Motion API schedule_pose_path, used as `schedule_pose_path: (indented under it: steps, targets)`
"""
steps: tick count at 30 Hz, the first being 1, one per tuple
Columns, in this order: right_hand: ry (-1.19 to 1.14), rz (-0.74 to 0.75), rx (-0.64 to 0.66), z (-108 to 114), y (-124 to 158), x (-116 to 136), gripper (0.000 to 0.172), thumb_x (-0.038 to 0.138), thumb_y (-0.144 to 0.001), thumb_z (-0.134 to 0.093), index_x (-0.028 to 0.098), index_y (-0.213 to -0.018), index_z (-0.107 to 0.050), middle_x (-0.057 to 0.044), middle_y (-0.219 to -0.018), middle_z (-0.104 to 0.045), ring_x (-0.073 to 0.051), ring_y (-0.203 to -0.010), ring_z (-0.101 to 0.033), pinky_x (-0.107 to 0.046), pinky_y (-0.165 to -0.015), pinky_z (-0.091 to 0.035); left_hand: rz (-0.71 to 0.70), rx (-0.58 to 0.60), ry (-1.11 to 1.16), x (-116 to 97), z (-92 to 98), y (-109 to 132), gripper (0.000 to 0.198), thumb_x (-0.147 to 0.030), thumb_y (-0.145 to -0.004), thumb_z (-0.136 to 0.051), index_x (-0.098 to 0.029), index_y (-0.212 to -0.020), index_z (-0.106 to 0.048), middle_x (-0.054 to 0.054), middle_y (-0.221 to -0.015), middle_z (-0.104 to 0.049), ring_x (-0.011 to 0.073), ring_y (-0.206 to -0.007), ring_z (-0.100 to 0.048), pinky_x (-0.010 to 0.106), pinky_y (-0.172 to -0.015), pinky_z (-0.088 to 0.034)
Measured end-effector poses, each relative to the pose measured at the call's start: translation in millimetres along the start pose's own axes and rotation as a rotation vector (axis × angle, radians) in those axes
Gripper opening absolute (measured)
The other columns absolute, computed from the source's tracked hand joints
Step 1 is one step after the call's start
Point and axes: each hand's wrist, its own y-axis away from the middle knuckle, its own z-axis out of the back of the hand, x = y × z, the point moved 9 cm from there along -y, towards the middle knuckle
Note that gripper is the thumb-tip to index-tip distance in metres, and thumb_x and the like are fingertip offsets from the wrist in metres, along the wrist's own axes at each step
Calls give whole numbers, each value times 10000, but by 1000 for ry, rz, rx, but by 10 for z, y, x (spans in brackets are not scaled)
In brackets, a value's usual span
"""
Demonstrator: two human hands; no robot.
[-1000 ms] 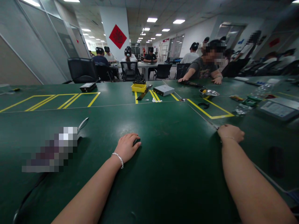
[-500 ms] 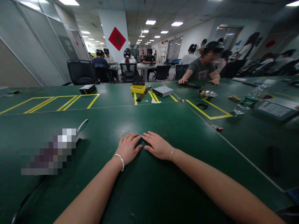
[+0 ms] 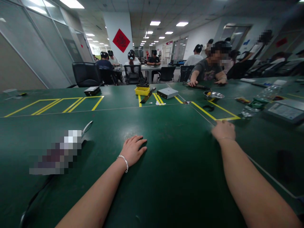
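Note:
My left hand [image 3: 134, 148] rests flat on the green table, fingers stretched out and holding nothing. A silver bracelet [image 3: 124, 162] circles that wrist. Out to the right, my right hand [image 3: 224, 130] is over the table just in front of the yellow-taped outline [image 3: 228, 118]. It is a little smeared by motion, its fingers bend down out of sight, and I cannot make out anything in it. It covers the spot where a small red and dark item lay.
A blurred-out object [image 3: 57, 155] with a cord lies left. Farther back are a yellow bin [image 3: 142, 91], a grey box [image 3: 167, 92], a metal bowl [image 3: 216, 95], a plastic bottle [image 3: 257, 103] and a larger metal box [image 3: 285, 110]. A person [image 3: 206, 69] sits opposite.
My right hand has left its place beside the left hand and swung right, over the small red item. My left hand stays put. The view has shifted slightly.

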Motion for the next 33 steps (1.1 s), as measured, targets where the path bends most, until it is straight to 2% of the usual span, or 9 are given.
schedule_pose_path:
  steps: [3, 7, 10, 15, 17, 20, 24, 30, 33]
  targets:
    - [-36, -86, 150, -215, -30, -219, 380, 167, -701, -432, 69, -1035, -586, -249, -1002, -524, -290, -872, -502, -376, -672, -377, 5, 0, 16, 6, 1, -2, 362, -405, -814, -397, -299, -1150, -482, 29, -1269, -448, 252, -1194, -343, 481, -965, -254]
    - [-45, -125, 218, -282, -44, -224, 314, 132, -669, -437, 88, -899, -646, -210, -836, -569, -254, -749, -523, -351, -602, -367, -3, -13, 19, 4, -2, -3, 358, -395, -812, -405, -295, -1147, -484, 31, -1271, -444, 253, -1200, -334, 479, -965, -254]
    - [-63, -102, 217, -251, -39, -185, 354, 136, -657, -450, 122, -957, -637, -189, -897, -580, -241, -769, -519, -335, -619, -367, -5, -12, 18, 6, -8, -3, 361, -392, -810, -411, -294, -1150, -481, 33, -1266, -447, 253, -1198, -337, 476, -964, -256]
    - [-9, -174, 20, -60, -5, -326, 419, 214, -681, -458, 140, -1072, -588, -199, -1153, -482, -334, -1003, -415, -394, -710, -353, -6, -16, 20, 6, 0, 0, 359, -388, -807, -415, -292, -1146, -484, 34, -1260, -453, 252, -1196, -339, 473, -965, -255]
    - [3, -219, 89, -140, 7, -407, 433, 212, -686, -452, 125, -1092, -575, -216, -1157, -475, -343, -1011, -420, -401, -712, -352, -9, -20, 17, 4, -1, 1, 359, -391, -808, -412, -293, -1146, -482, 32, -1262, -452, 252, -1194, -342, 476, -964, -256]
    - [14, -206, 228, -293, 2, -430, 377, 157, -677, -439, 89, -1002, -619, -238, -1004, -552, -308, -910, -500, -379, -688, -361, -11, -26, 11, 7, -6, 3, 360, -397, -810, -408, -293, -1146, -481, 31, -1263, -451, 252, -1193, -343, 480, -963, -254]
    - [1, -181, 208, -292, -29, -394, 368, 153, -686, -430, 100, -1004, -608, -233, -966, -556, -284, -870, -519, -349, -648, -361, -18, -26, 11, 7, -13, 2, 361, -401, -810, -406, -296, -1148, -479, 29, -1264, -449, 252, -1196, -339, 480, -964, -253]
    - [8, -166, 244, -327, -36, -337, 397, 336, -771, -387, 98, -1023, -580, -229, -984, -545, -308, -877, -502, -357, -623, -347, -4, -21, 31, 7, -4, 0, 358, -386, -807, -419, -290, -1145, -486, 37, -1261, -451, 253, -1198, -335, 476, -968, -249]
    - [10, -149, 232, -310, -36, -288, 382, 340, -800, -346, 128, -1012, -582, -207, -1003, -551, -301, -877, -501, -353, -622, -340, -7, -24, 34, 4, -3, -1, 356, -378, -803, -427, -290, -1143, -488, 34, -1261, -451, 252, -1197, -335, 473, -970, -246]
